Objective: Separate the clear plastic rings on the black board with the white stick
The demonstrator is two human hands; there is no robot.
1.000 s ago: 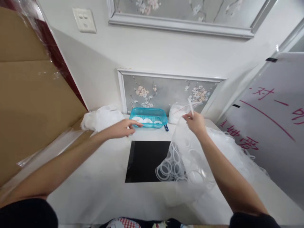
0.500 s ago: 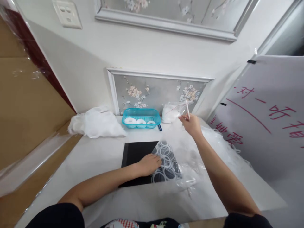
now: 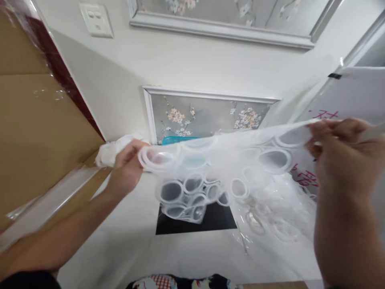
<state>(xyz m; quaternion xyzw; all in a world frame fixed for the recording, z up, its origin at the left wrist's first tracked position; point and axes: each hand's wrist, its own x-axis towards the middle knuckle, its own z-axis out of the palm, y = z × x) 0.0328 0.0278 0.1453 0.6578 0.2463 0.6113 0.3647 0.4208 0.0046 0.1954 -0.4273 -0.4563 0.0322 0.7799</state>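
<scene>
A clear plastic bag point(image 3: 228, 160) holding several white rings point(image 3: 183, 192) is stretched out in the air between my two hands. My left hand point(image 3: 128, 168) pinches the bag's left corner, fingers closed around it. Close to the camera at the right, my right hand point(image 3: 343, 156) grips the bag's other end, fingers closed and blurred. The rings sag in a cluster at the bag's low middle, above a black square point(image 3: 210, 220) on the white table point(image 3: 144, 245).
A blue basket point(image 3: 174, 140) peeks out behind the bag by the wall. Crumpled white plastic point(image 3: 111, 152) lies at the left. Loose rings and plastic point(image 3: 279, 224) cover the table's right side. Cardboard point(image 3: 36, 132) leans at left, a whiteboard with red writing point(image 3: 306, 176) at right.
My left hand left the table and took the bag's left end. Both hands lifted the bag of rings up and spread it wide; my right hand came much nearer the camera.
</scene>
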